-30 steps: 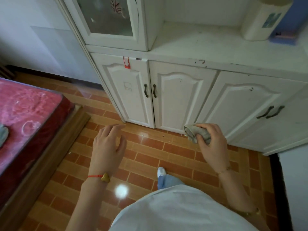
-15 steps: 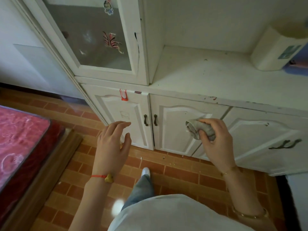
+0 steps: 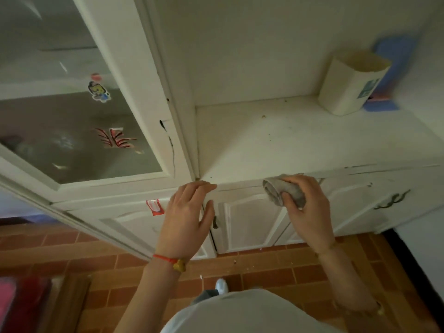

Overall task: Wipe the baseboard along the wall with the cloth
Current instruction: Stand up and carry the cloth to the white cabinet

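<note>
While cabinet (image 3: 300, 145) looms, right hand (image 3: 310, 207) grips cloth (image 3: 284, 192).

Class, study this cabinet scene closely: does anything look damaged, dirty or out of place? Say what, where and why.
Yes. A dark crack runs down the white frame beside the glass door. The countertop carries specks and crumbs, and paint is chipped along its front edge. Crumbs dot the tiled floor by the cabinet base.

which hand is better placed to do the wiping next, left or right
Right. The right hand already grips the bunched grey cloth, held at the front edge of the cabinet counter. The left hand is open and empty, fingers spread near the counter's corner, so it would first need to take the cloth.
</note>
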{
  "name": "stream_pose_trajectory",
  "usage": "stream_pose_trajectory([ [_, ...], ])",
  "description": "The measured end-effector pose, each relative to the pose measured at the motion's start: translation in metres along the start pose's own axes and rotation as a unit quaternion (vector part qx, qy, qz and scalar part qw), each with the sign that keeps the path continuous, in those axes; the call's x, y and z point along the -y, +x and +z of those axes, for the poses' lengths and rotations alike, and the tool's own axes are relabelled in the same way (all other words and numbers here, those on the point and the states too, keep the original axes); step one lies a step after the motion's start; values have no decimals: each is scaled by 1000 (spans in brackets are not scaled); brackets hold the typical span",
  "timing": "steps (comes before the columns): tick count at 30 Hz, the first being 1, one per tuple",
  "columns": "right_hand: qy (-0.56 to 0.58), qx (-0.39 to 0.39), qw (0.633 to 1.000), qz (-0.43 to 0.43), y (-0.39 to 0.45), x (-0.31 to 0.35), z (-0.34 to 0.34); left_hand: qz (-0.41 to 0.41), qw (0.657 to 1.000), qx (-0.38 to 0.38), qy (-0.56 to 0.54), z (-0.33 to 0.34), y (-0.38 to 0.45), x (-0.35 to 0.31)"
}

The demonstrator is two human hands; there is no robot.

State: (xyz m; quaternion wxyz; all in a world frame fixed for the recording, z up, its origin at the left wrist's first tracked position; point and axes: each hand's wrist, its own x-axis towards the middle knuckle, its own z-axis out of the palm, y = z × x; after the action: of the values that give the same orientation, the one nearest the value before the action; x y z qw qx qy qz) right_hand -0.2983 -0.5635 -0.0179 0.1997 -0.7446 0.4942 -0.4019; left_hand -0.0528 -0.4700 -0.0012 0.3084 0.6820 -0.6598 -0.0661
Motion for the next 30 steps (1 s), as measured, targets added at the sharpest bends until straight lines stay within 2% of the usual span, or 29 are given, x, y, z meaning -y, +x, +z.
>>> stream_pose_trajectory([
  [7, -10, -16, 1000, 11, 33, -3, 18, 46, 998, 27, -23, 26, 56, 18],
  [17, 5, 26, 1000, -10, 117, -16, 50, 12, 999, 44, -9, 81, 106, 38],
  [26, 15, 69, 995, -71, 250, -21, 133, -23, 998, 29, 60, 121, 140, 58],
  [30, 25, 119, 989, -86, 299, -19, 179, -41, 996, 33, 66, 125, 141, 61],
])
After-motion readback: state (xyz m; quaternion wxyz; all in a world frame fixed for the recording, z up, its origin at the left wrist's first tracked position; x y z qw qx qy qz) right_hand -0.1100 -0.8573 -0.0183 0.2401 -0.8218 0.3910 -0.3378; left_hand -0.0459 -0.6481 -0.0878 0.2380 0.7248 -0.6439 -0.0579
